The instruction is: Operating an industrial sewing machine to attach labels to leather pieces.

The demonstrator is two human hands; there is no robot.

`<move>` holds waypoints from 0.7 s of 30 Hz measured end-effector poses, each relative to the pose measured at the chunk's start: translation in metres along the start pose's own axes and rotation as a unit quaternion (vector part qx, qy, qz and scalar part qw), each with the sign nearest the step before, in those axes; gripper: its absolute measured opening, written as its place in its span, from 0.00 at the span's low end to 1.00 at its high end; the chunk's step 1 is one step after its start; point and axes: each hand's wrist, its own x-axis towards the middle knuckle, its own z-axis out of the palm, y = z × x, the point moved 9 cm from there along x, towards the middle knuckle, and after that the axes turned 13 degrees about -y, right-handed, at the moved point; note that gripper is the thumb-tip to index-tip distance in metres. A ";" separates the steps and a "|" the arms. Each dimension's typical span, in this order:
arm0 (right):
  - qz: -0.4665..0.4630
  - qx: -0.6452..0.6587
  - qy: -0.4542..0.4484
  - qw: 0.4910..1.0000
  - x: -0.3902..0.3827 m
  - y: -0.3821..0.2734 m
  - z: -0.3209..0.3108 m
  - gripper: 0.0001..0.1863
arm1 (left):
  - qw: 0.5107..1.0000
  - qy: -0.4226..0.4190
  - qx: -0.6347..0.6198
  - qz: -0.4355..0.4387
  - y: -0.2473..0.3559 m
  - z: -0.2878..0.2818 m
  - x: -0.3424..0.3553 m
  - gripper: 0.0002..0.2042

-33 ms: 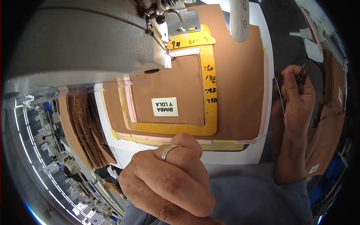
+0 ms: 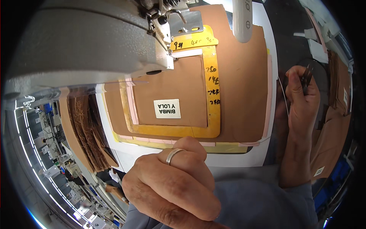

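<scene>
A yellow template frame (image 2: 213, 114) with handwritten marks lies on a brown panel (image 2: 244, 95), around an inner brown piece bearing a printed white label (image 2: 167, 108). Just below the frame, my left hand (image 2: 171, 183), wearing a ring, is curled closed; what its fingertips hold, if anything, is hidden. A thin line like thread crosses the frame's lower bar near it. To the right of the panel, my right hand (image 2: 299, 103) grips dark metal thread snips (image 2: 307, 78), points upward. A pale thread (image 2: 283, 91) runs beside this hand.
A grey sewing machine (image 2: 84, 45) overhangs the panel at top left, with a white rod-like device (image 2: 242, 21) at top. Stacked brown pieces lie left (image 2: 82, 129) and right (image 2: 335, 145). Workshop machines and light strips show beyond, at far left.
My left hand has shifted very slightly down and to the right. The right hand and the panel look nearly the same.
</scene>
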 end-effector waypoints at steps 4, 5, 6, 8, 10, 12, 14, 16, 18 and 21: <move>-0.007 -0.001 -0.004 1.000 -0.001 0.001 -0.002 0.08 | 0.962 -0.255 -0.045 0.085 0.002 0.024 0.015 0.11; -0.008 0.006 0.000 1.000 -0.001 0.003 -0.002 0.08 | 0.965 -0.239 -0.048 0.100 0.002 0.020 0.010 0.11; -0.008 0.013 0.004 1.000 -0.001 0.004 -0.002 0.08 | 0.967 -0.223 -0.053 0.115 0.001 0.015 0.006 0.11; -0.001 0.014 0.005 1.000 -0.002 0.005 -0.001 0.08 | 0.969 -0.191 -0.065 0.146 0.003 0.008 -0.002 0.11; 0.009 0.013 0.007 1.000 -0.003 0.005 -0.002 0.08 | 0.978 -0.168 -0.028 0.120 0.007 0.013 -0.005 0.10; 0.003 0.013 -0.010 1.000 -0.004 0.003 -0.001 0.08 | 0.985 -0.146 0.005 0.093 -0.001 0.003 0.007 0.09; -0.001 0.012 -0.007 1.000 -0.002 0.003 -0.001 0.08 | 0.878 -0.437 -0.028 0.192 0.006 0.026 0.017 0.14; -0.003 0.005 -0.001 1.000 -0.002 0.002 -0.003 0.08 | 0.926 -0.333 0.010 0.178 0.004 0.032 0.014 0.08; -0.007 0.007 -0.014 1.000 0.000 -0.005 -0.001 0.08 | 0.960 -0.224 0.053 0.161 0.005 0.022 0.016 0.05; -0.011 0.003 0.006 1.000 0.001 0.000 0.003 0.08 | 0.895 -0.019 0.440 -0.072 -0.047 -0.023 0.023 0.03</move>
